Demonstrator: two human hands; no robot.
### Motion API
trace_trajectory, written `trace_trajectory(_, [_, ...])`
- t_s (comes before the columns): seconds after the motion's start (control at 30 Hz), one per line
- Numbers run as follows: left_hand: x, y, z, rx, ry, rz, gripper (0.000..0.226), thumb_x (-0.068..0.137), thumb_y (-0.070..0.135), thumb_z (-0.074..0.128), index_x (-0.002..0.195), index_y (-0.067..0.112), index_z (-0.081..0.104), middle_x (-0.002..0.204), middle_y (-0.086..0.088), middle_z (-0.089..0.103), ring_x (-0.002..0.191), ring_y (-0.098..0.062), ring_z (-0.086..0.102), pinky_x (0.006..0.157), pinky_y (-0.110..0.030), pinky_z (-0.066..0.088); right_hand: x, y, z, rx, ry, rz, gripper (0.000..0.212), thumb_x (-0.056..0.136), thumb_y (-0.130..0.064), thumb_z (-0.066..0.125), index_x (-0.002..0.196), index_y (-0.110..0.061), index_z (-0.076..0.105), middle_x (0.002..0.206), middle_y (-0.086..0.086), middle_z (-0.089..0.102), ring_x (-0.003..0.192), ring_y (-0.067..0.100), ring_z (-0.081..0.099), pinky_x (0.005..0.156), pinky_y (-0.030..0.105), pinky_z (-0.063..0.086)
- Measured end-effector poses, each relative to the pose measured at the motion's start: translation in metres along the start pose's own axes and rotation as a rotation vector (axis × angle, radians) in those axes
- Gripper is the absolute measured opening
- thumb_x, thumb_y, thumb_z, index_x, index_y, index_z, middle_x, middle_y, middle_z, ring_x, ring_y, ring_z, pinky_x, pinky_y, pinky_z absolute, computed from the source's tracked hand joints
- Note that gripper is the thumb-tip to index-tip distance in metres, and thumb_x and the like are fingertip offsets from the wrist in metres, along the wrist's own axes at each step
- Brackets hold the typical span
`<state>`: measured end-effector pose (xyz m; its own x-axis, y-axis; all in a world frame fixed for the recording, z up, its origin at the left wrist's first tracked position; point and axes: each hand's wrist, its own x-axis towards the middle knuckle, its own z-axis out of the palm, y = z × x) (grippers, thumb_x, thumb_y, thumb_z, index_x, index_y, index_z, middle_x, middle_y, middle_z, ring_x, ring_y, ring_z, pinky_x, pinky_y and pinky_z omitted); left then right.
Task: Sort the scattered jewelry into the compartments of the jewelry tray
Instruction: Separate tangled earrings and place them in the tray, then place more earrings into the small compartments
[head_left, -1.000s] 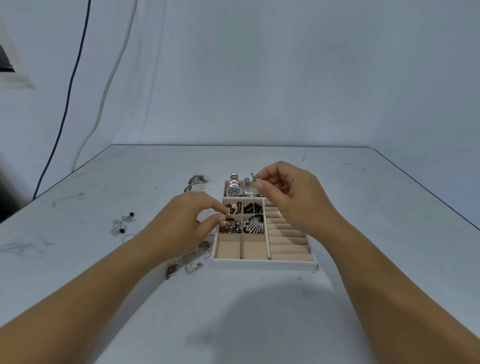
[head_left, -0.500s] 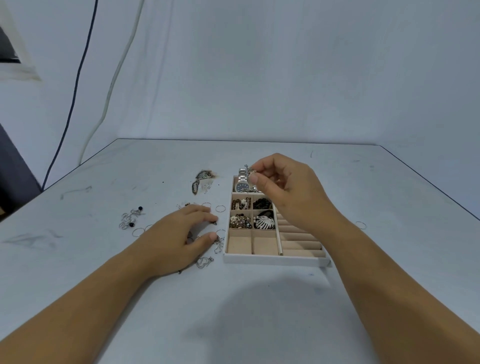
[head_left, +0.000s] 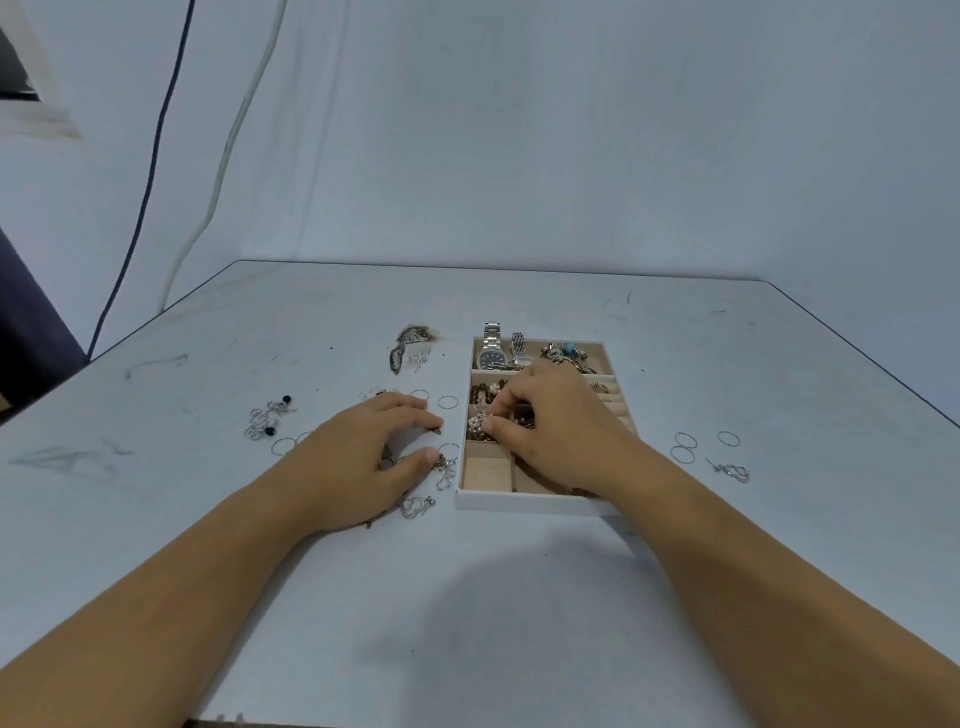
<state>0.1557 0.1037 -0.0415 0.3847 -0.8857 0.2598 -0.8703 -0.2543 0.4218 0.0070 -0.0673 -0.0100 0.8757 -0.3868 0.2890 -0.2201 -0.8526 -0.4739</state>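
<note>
The white jewelry tray (head_left: 519, 503) with beige compartments lies at mid-table. Two watches (head_left: 493, 356) fill its far left compartment, and a turquoise-beaded piece (head_left: 566, 351) lies beside them. My right hand (head_left: 558, 431) hangs low over the middle left compartments with curled fingers. Its thumb and forefinger pinch a small piece among the beaded jewelry (head_left: 475, 426), and the hand hides the compartments beneath it. My left hand (head_left: 363, 460) rests flat on the table just left of the tray, fingers spread. Its thumb tip touches a small silver earring (head_left: 442, 464).
Loose pieces lie scattered: thin rings (head_left: 684, 448) and an earring (head_left: 731, 472) right of the tray, a silver cluster with black beads (head_left: 267, 415) at left, brown pieces (head_left: 411, 340) behind, and a silver earring (head_left: 416, 506) near the tray's front corner. Cables hang down the left wall.
My right hand came down from above the watch compartment into the middle left compartments. My left hand left the tray's edge and settled on the table among the loose pieces.
</note>
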Motion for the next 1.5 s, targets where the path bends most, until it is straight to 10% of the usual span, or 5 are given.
trace_trajectory(0.4, [0.000, 0.002, -0.010, -0.060, 0.082, -0.030, 0.034, 0.089, 0.047, 0.046, 0.112, 0.030, 0.065, 0.115, 0.018, 0.060, 0.108, 0.001, 0.054, 0.097, -0.029, 0.044, 0.002, -0.014, -0.005, 0.031, -0.007, -0.129, 0.011, 0.085, -0.034, 0.066, 0.092, -0.026, 0.067, 0.092, -0.011, 0.055, 0.097, 0.007, 0.045, 0.077, 0.017, 0.032])
trace_trajectory(0.67, [-0.018, 0.003, -0.041, 0.063, 0.077, -0.074, 0.033, 0.092, 0.051, 0.042, 0.111, 0.034, 0.064, 0.115, 0.021, 0.058, 0.097, -0.005, 0.059, 0.089, -0.029, 0.045, 0.003, -0.043, 0.000, -0.161, -0.218, -0.147, 0.020, 0.087, -0.041, 0.060, 0.099, -0.029, 0.070, 0.108, -0.001, 0.054, 0.111, 0.018, 0.043, 0.096, 0.036, 0.038])
trace_trajectory(0.93, [-0.054, -0.017, -0.035, 0.136, 0.038, -0.092, 0.049, 0.085, 0.056, 0.037, 0.127, 0.036, 0.054, 0.137, 0.016, 0.047, 0.125, -0.001, 0.043, 0.100, -0.018, 0.031, 0.005, -0.058, 0.010, -0.238, -0.281, -0.060, 0.023, 0.083, -0.034, 0.064, 0.103, -0.023, 0.070, 0.116, 0.001, 0.053, 0.114, 0.021, 0.039, 0.094, 0.037, 0.040])
trace_trajectory(1.1, [-0.069, -0.019, -0.029, 0.132, 0.023, -0.088, 0.052, 0.086, 0.056, 0.038, 0.134, 0.037, 0.047, 0.144, 0.016, 0.040, 0.130, -0.002, 0.038, 0.101, -0.016, 0.026, 0.010, -0.066, 0.011, -0.221, -0.285, -0.012, 0.013, 0.084, -0.028, 0.066, 0.090, -0.020, 0.074, 0.080, -0.009, 0.057, 0.106, 0.021, 0.047, 0.077, 0.026, 0.037])
trace_trajectory(1.5, [-0.067, -0.020, -0.026, 0.097, 0.071, -0.095, 0.047, 0.086, 0.052, 0.042, 0.129, 0.037, 0.052, 0.138, 0.017, 0.045, 0.126, -0.002, 0.043, 0.098, -0.018, 0.032, 0.012, -0.066, 0.017, -0.300, -0.292, 0.004, 0.005, 0.081, -0.037, 0.067, 0.081, -0.032, 0.067, 0.110, -0.012, 0.052, 0.116, 0.021, 0.032, 0.090, 0.043, 0.024])
